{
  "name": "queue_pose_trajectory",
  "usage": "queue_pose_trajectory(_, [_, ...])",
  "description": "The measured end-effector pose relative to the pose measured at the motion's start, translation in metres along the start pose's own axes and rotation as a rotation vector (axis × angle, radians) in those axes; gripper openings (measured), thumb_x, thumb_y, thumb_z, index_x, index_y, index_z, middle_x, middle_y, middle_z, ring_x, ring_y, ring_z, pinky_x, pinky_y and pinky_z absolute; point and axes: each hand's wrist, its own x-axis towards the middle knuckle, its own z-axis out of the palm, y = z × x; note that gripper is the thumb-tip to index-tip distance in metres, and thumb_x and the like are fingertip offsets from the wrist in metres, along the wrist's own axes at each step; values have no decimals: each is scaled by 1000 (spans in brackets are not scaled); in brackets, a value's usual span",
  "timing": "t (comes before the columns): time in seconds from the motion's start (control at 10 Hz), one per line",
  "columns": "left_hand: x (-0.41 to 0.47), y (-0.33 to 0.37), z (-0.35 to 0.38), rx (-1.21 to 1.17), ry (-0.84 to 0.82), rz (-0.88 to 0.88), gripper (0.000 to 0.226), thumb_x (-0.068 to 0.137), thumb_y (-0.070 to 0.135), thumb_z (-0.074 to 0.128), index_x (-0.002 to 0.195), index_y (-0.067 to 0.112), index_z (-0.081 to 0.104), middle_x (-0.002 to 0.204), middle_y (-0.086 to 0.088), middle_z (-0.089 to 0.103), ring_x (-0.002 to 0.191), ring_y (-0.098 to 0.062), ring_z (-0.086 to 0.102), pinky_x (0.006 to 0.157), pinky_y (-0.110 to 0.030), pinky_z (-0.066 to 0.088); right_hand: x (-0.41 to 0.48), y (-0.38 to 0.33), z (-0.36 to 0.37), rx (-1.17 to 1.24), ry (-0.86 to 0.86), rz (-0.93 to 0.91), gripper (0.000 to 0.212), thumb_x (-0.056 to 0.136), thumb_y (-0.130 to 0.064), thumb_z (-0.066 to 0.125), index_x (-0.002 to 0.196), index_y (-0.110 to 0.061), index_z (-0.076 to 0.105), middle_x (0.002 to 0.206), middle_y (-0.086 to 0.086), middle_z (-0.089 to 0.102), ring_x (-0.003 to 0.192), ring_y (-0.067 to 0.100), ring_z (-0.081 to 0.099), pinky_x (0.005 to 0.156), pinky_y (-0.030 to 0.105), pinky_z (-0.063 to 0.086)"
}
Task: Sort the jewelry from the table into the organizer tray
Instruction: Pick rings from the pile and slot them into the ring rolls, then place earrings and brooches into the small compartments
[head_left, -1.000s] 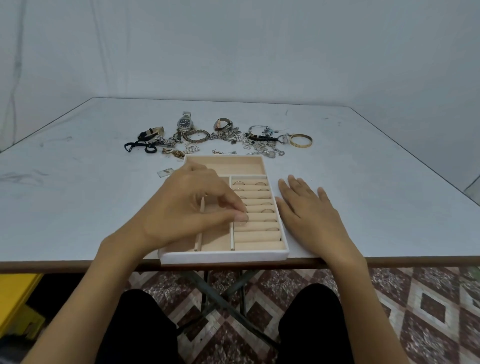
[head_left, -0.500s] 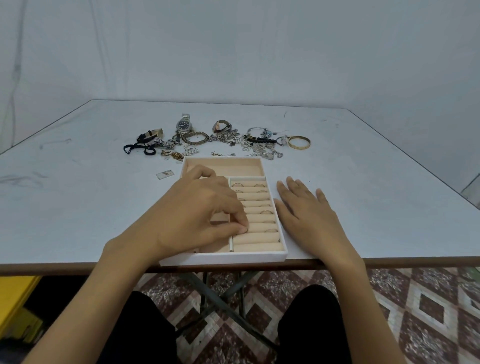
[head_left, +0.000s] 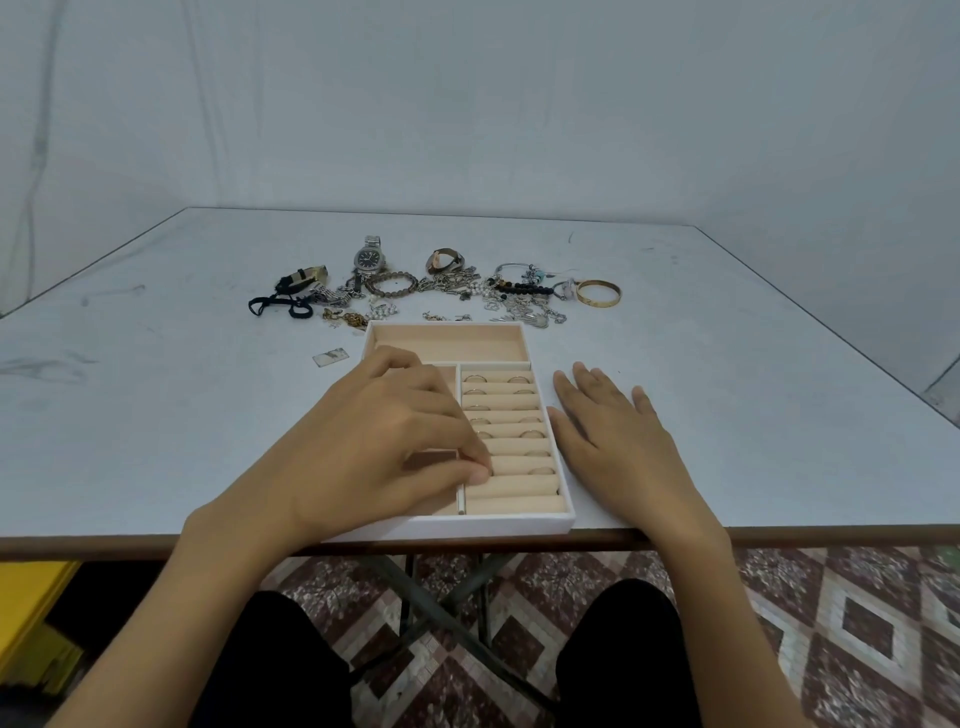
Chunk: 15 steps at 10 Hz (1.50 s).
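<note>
The white organizer tray (head_left: 519, 521) with beige lining sits at the table's near edge. Its right section holds padded ring rolls (head_left: 511, 486) with several thin rings (head_left: 531, 433) tucked between them. My left hand (head_left: 384, 441) lies over the tray's left compartments, thumb and fingers pinched together against the left end of the nearer rolls. Anything between the fingertips is hidden. My right hand (head_left: 608, 431) rests flat on the table just right of the tray, fingers spread. Beyond the tray lies loose jewelry: a steel watch (head_left: 368, 257), a beaded bracelet (head_left: 390, 283), a gold bangle (head_left: 598, 293), silver chains (head_left: 519, 306).
The tray's long far compartment (head_left: 447, 343) holds nothing. A small silver tag (head_left: 330, 357) lies left of the tray. A black cord bracelet (head_left: 280, 304) sits at the far left of the jewelry row. Below the table edge are its metal legs (head_left: 415, 603), my knees and patterned floor tiles.
My left hand has slid toward me along the ring rolls, its pinched fingertips now at a nearer roll. The right hand has stayed flat beside the tray.
</note>
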Motion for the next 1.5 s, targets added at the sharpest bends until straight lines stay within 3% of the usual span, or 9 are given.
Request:
queue_pose_trajectory(0.6, [3,-3,7,-126,-2,-31,20,87,49,59,87,36,75,84,23,68,86,4,57,92,-43,41,-1,0,-1,22,-5,0,56,102,-45,17,154,-26,8,162,-5,-1,148,9,-4,121,38,-5])
queue_pose_trajectory(0.9, [-3,-6,11,-251,52,-80,25,88,47,61,109,36,69,89,21,67,89,-2,60,92,-35,43,-1,-2,-5,28,5,8,55,102,-45,20,153,-27,14,161,-7,5,148,7,1,121,37,-1])
queue_pose_trajectory(1.0, [-1,-13,11,-347,67,-92,25,87,47,61,106,33,71,89,22,68,88,-1,62,85,-24,45,-1,-3,-10,1,21,-4,54,101,-46,23,152,-28,19,161,-7,10,147,7,6,120,36,5])
queue_pose_trajectory(1.1, [6,-24,10,-368,87,-88,22,89,38,60,102,27,74,84,24,66,83,-2,61,78,-21,46,0,-3,-20,-36,43,-20,50,100,-46,30,148,-28,33,157,-7,26,144,9,21,114,34,20])
queue_pose_trajectory(1.2, [17,-48,12,-267,142,-113,23,91,35,56,100,25,74,84,35,62,87,-2,59,77,-30,48,8,-4,-30,-89,83,-48,40,98,-44,38,131,-27,54,136,-8,52,126,13,43,91,31,38])
queue_pose_trajectory(1.3, [29,-84,10,-239,236,-280,28,88,44,52,98,28,73,91,19,69,91,-6,59,81,-39,49,25,-2,-35,-101,82,-49,30,95,-34,47,120,-30,61,120,-7,61,111,17,53,77,29,39])
queue_pose_trajectory(1.4, [46,-122,10,-152,273,-456,23,89,38,56,99,25,73,92,13,68,86,-6,55,77,-33,45,46,4,-40,-101,107,-74,27,86,-12,53,98,-30,69,103,-2,67,95,20,60,71,28,43])
queue_pose_trajectory(1.5, [64,-154,11,-58,164,-580,17,91,18,62,103,26,72,100,10,67,93,-8,54,77,-31,43,67,7,-49,-107,77,-82,33,77,1,54,87,-25,72,89,-4,68,87,18,61,58,19,37])
